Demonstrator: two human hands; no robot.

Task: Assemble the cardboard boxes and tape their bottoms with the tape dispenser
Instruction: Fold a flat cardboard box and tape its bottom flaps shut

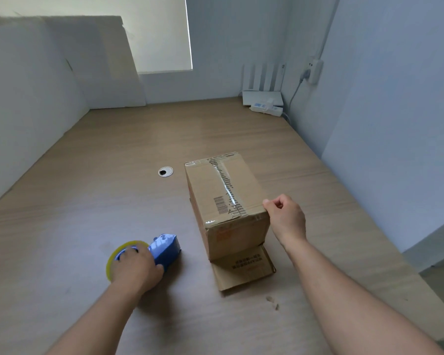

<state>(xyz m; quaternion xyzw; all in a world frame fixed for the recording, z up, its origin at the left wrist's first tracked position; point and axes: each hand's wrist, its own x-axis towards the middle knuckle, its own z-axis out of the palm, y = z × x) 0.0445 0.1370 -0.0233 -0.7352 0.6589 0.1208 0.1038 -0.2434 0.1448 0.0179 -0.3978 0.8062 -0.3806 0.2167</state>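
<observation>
A brown cardboard box stands on the wooden table with its taped side up; clear tape runs along the top seam and a flap lies spread on the table at its near end. My right hand sits at the box's near right top corner, fingers curled and thumb against the edge. On the table to the left lies the blue tape dispenser with its yellowish roll. My left hand grips it from above, covering much of the roll.
A round cable hole is in the table left of the box. Large flat cardboard sheets lean against the back left wall. A white router and a power strip sit in the far right corner. The table's right edge runs close to the wall.
</observation>
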